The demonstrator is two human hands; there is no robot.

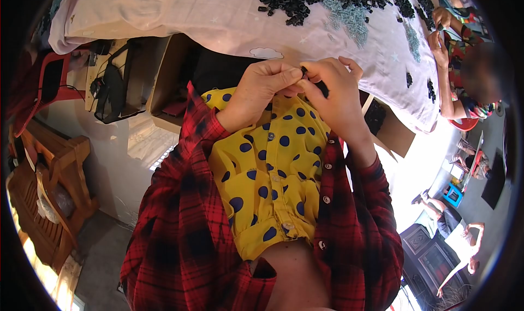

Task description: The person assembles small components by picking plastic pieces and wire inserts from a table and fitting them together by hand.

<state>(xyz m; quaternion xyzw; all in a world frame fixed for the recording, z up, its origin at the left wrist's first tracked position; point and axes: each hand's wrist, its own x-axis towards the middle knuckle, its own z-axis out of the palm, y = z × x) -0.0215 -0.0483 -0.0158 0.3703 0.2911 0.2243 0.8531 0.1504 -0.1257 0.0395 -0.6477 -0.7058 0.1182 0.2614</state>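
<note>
Above my lap, at the near edge of the cloth-covered table, my two hands meet. My left hand (257, 91) is closed, its thumb and fingertips pinching at a small black part (304, 71). From the other side my right hand (334, 92) grips the same piece between thumb and index finger, its other fingers curled or lifted. Fingertips cover most of the part, so its exact kind cannot be made out. Beyond them, similar small black parts (289, 2) lie heaped on the pale cloth (218, 16), beside a pile of small clear bluish pieces (349, 20).
An open cardboard box (159, 87) and a wooden tray or drawer with black straps (112, 87) stand left, near a red chair (46, 87) and a wooden chair (60, 185). At right another person's hands (439, 35) work at the table. Another cardboard box (394, 133) sits below.
</note>
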